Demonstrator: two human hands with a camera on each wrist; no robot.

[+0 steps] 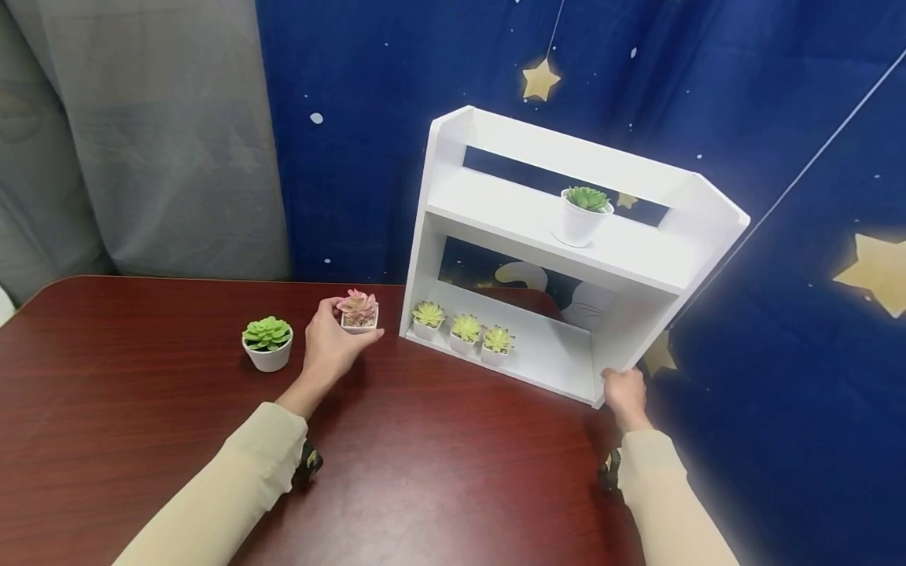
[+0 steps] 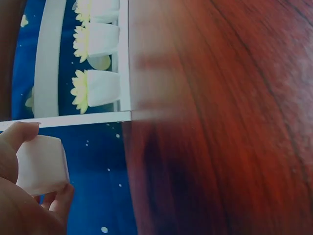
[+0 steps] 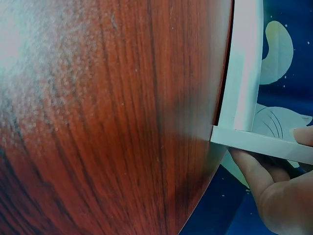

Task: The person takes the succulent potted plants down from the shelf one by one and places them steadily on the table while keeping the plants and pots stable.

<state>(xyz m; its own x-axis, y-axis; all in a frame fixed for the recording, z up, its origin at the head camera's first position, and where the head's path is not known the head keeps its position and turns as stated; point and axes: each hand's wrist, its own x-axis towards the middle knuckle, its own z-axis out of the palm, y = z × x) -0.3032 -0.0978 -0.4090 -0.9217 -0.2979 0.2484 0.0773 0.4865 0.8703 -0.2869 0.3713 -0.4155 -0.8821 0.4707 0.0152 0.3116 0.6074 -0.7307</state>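
A person in pale sleeves works at a dark red wood-grain table point(image 1: 425, 472). The left hand point(image 1: 328, 346) pinches the white pot of a pink succulent point(image 1: 359, 309) between thumb and fingers, holding it above the table, just left of a white two-tier shelf point(image 1: 488, 192). The right hand point(image 1: 626, 393) is clamped on the shelf's right side panel, near its lower near corner. Three small yellow-green succulents point(image 1: 465, 332) in white pots line the left part of the lower tier along its near edge. A green succulent point(image 1: 582, 218) in a round white pot sits right of centre on the upper tier. Left of the left hand, a bright green succulent point(image 1: 268, 346) in a white pot stands on the table. Behind hang a grey curtain point(image 1: 191, 157) at left and a blue star-patterned curtain point(image 1: 354, 157) across the right.
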